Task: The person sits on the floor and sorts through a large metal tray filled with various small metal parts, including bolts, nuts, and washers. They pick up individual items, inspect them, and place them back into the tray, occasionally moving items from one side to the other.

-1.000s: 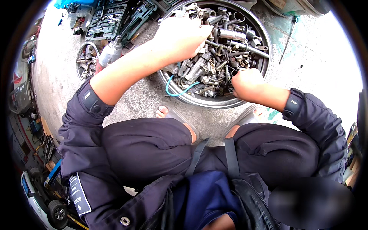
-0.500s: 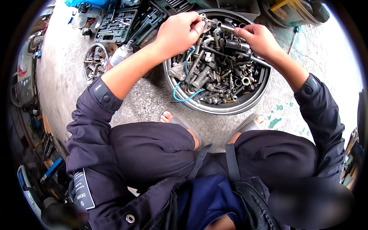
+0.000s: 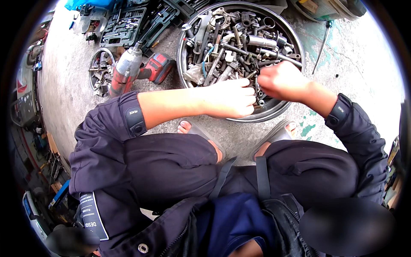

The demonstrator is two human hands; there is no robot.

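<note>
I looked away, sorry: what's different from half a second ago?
The left hand moved from the far side of the basin to its near edge, toward the body. The right hand came nearer too, over the basin's right side. What they hold, if anything, is hidden. The basin and red power tool stayed put.

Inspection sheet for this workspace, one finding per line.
Surface: grey concrete floor with green paint patches.
Job's things: round metal tray full of loose steel bolts and nuts.
Clutter: red-and-silver power tool, small oval bowl of metal parts, dark green plastic tool cases, long thin screwdriver.
Hands: left hand over tray's near side, right hand over its right side; anything held is hidden.
Cables: thin blue cord among the bolts; otherwise nothing seen.
Surroundings: round pale container, top right; mixed clutter along left edge.
</note>
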